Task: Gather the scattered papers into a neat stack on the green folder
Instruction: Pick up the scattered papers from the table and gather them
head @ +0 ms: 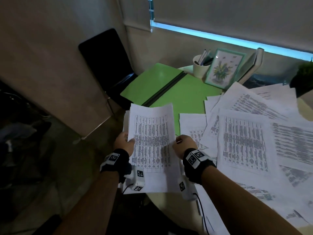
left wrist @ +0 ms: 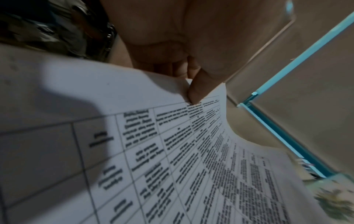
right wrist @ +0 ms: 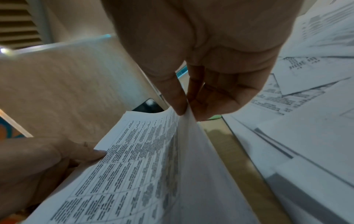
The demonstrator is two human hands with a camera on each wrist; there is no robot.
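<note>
I hold a thin bundle of printed sheets (head: 150, 141) with tables in the air above the table's near left edge. My left hand (head: 124, 141) grips its left edge, thumb on top (left wrist: 197, 94). On the opposite edge my right hand (head: 182, 145) pinches the sheets between thumb and fingers (right wrist: 186, 109). The bundle (right wrist: 138, 166) curls upward between both hands. An open green folder (head: 169, 89) lies flat beyond the bundle, bare on its right leaf. Scattered papers (head: 245, 133) cover the table to the right, some overlapping the folder's right edge.
A white cup of pens (head: 201, 67), a framed plant picture (head: 223, 68), leaning books (head: 252, 65) and a dark plant pot (head: 303, 80) stand behind the folder. A black chair (head: 105, 61) sits left of the table. A wood panel (head: 50, 65) fills the left.
</note>
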